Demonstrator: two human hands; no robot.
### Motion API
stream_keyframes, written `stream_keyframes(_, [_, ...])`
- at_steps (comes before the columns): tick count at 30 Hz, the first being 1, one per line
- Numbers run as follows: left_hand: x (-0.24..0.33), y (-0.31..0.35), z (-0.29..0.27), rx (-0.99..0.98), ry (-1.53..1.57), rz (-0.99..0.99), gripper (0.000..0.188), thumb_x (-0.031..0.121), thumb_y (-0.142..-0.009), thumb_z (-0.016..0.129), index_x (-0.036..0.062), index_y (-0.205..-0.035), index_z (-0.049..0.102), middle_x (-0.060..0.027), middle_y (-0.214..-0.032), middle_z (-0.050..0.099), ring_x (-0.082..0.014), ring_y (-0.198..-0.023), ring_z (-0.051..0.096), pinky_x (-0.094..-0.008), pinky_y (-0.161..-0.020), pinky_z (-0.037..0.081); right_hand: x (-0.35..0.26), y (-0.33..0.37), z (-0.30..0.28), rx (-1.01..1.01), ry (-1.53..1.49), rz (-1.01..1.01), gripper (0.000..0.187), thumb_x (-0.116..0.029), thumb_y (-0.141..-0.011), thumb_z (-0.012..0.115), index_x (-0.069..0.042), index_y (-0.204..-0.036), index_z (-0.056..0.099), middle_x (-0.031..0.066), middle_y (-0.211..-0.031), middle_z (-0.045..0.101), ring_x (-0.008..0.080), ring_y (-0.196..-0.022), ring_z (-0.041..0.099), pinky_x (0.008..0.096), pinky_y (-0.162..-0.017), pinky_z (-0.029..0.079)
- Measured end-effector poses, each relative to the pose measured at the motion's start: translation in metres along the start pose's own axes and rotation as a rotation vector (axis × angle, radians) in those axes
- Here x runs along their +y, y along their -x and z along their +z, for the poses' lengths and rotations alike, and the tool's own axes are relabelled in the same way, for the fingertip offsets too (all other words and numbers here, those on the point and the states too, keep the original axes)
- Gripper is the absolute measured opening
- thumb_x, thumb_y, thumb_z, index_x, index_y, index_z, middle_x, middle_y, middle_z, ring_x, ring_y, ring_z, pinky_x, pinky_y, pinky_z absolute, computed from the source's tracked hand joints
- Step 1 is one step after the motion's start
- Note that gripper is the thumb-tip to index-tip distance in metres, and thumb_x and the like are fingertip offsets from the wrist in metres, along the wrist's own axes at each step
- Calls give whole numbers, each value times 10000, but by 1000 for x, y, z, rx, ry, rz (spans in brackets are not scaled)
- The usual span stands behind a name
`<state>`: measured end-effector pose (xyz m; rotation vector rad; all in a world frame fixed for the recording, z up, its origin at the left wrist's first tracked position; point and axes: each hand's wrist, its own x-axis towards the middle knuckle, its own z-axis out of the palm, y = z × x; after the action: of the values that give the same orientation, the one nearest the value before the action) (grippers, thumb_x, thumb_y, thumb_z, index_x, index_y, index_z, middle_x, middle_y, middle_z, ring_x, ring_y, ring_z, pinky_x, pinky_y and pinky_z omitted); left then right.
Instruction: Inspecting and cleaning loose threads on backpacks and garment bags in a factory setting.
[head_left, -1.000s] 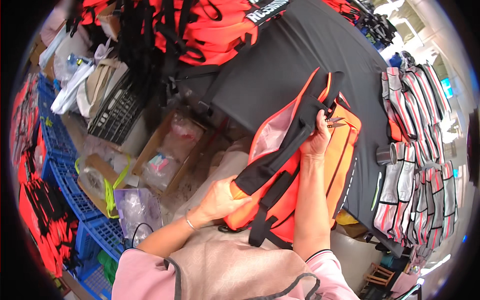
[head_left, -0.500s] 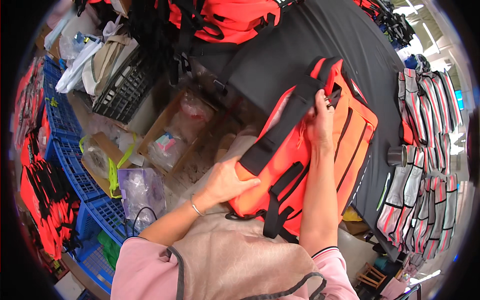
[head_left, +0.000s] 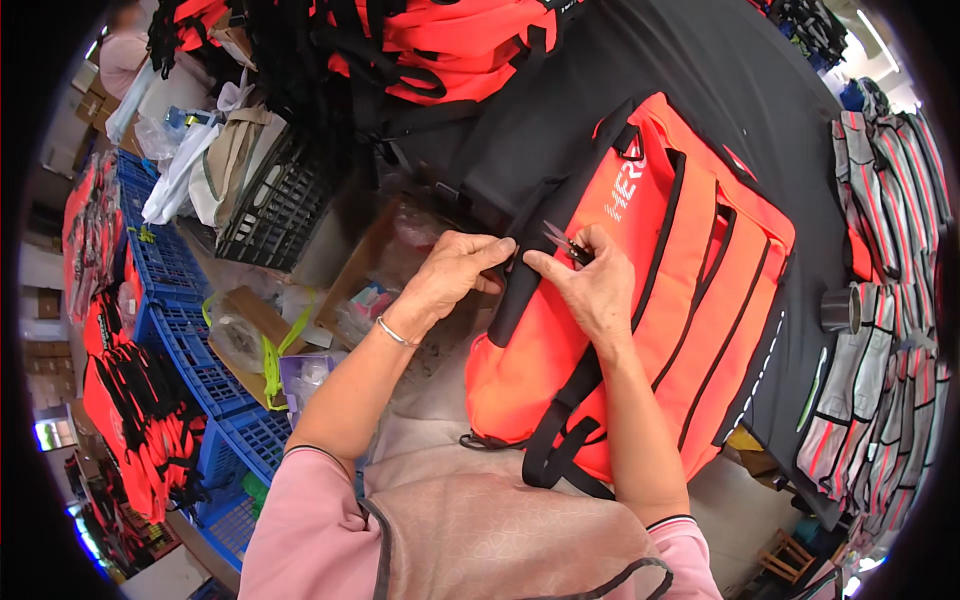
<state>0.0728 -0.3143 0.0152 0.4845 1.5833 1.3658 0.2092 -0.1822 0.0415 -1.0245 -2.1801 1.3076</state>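
An orange-red backpack (head_left: pixel 690 300) with black bands and zips lies tilted across my lap and the black-covered table. My left hand (head_left: pixel 452 278) is closed, its thumb and finger pinching at the outer edge of the backpack's black band (head_left: pixel 518 290). Whether a thread is between those fingertips is too small to tell. Thread snips (head_left: pixel 568 243) with pointed blades sit in my right hand (head_left: pixel 600 290), blades aimed toward the upper left. My right thumb presses on the black band, close to the left fingertips. Black webbing straps (head_left: pixel 560 420) hang near my right forearm.
More orange-red bags (head_left: pixel 450 45) are heaped at the far side of the black table cover (head_left: pixel 740 90). Blue plastic crates (head_left: pixel 185 340) and a black crate (head_left: pixel 275 205) stand at left. Grey striped pieces (head_left: pixel 880 330) are stacked at right, beside a metal cup (head_left: pixel 840 310).
My right hand has come down from the backpack's top toward my left hand, which has moved up the black band. The backpack has turned, showing more of its printed side.
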Motion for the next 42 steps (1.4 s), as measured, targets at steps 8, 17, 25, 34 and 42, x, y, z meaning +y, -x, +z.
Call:
stream_keyframes(8, [-19, -1, -1, -42, 369, -30, 363, 373, -937, 645, 20, -972, 722, 2, -857, 675, -71, -721, 608, -217, -624, 519, -6, -1, 1, -5, 124, 51, 448, -274, -662, 866, -4, -757, 521, 41, -639, 513, 137, -597, 472, 319, -570, 420])
stream_keyframes(17, [6, -9, 15, 220, -564, 242, 368, 334, -927, 637, -14, -1031, 698, -101, -909, 730, -155, -776, 667, -289, -690, 523, -23, 11, -80, -153, -415, 83, 148, -182, -915, 662, -55, -863, 604, -69, -714, 496, 31, -653, 421, 218, -584, 350])
stream_keyframes(25, [14, -69, 2, 376, -759, 769, 349, 121, -949, 547, -66, -1241, 593, -232, -1117, 685, -219, -1027, 663, -314, -921, 484, 6, 31, -227, 529, -426, -127, 168, -158, -978, 606, -2, -995, 664, -75, -764, 551, 11, -686, 463, 194, -618, 390])
stream_keyframes(34, [45, -105, -36, 277, -767, 625, 325, 63, -975, 469, -38, -1262, 582, -186, -1132, 690, -231, -1050, 657, -323, -909, 477, 182, 43, -330, 937, 161, 244, 400, -181, -871, 601, 49, -1198, 605, 248, -1095, 660, 385, -1039, 630, 414, -944, 472])
stream_keyframes(42, [41, -101, -36, 455, -923, 587, 325, 113, -979, 485, -28, -1251, 592, -222, -1130, 675, -307, -1069, 655, -356, -907, 483, 229, 105, -385, 951, 1060, 460, 373, -187, -839, 688, -50, -1178, 613, 148, -1083, 630, 346, -1021, 611, 446, -864, 508])
